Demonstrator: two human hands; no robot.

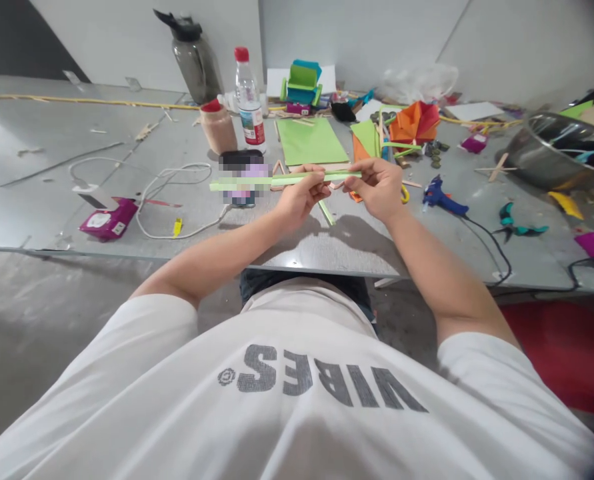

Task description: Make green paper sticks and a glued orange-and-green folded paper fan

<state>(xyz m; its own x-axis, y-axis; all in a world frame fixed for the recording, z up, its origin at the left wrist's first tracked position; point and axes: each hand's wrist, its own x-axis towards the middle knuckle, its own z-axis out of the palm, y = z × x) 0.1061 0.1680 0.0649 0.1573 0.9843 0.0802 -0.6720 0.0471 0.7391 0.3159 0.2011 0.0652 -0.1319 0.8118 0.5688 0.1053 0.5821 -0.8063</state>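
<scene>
Stretched between both hands is a long, narrow strip of light green paper [247,182], raised above the table's front half. My left hand [301,197] pinches it near the middle, with thumb and fingers closed. At the strip's right end, my right hand [377,189] grips it between thumb and fingertips. Below my left hand a short green paper piece [327,213] slants down; whether it joins the strip I cannot tell. Behind my hands lies a sheet of green paper [313,141]. Yellow scissor handles [405,194] peek out beside my right hand.
On the right are a blue glue gun [444,195], teal pliers [519,223] and a metal pot [541,150]. A water bottle [250,107], a jar [218,128] and an orange paper shape [415,125] stand behind. A white cable [151,233] loops at left near a purple box [109,219].
</scene>
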